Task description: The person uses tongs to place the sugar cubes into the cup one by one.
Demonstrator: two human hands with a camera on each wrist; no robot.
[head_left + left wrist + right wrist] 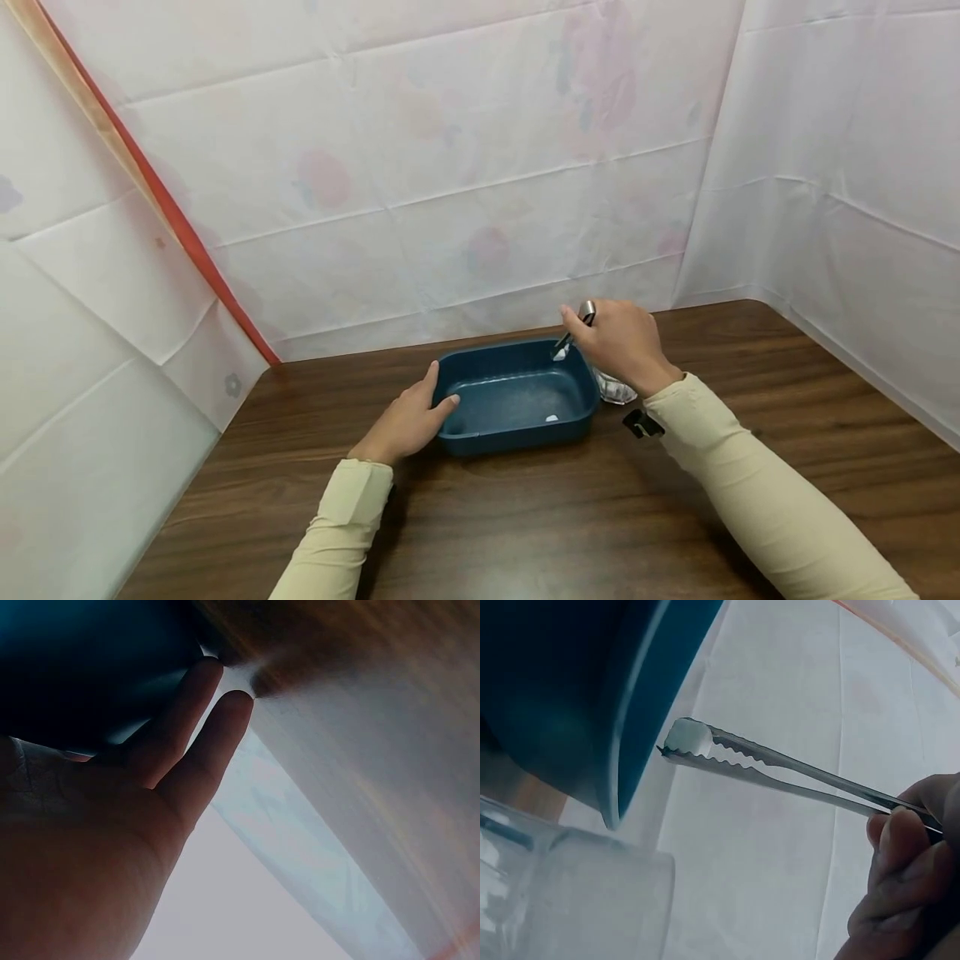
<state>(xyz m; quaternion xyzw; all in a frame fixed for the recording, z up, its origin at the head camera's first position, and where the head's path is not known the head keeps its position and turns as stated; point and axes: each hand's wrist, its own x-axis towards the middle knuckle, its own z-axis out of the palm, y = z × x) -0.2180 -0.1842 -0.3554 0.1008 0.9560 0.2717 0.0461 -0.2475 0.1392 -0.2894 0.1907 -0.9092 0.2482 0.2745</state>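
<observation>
A blue rectangular basin [517, 433] sits on the table. My left hand [408, 421] holds its left wall, thumb over the rim and straight fingers [214, 750] along the outside. In my right hand [618, 337] are metal tongs [780, 776] with wavy inner edges, reaching over the basin's far right corner. Their tips grip a small white cube [688, 737], seen beside the basin wall in the right wrist view. Another small white piece [552, 417] lies on the basin floor, near the front right.
Just right of the basin stands a clear container [617, 389], partly behind my right hand and wrist. The brown wooden table [510, 517] backs onto a white patterned sheet [465, 183]. A red strip [187, 233] runs down the left corner.
</observation>
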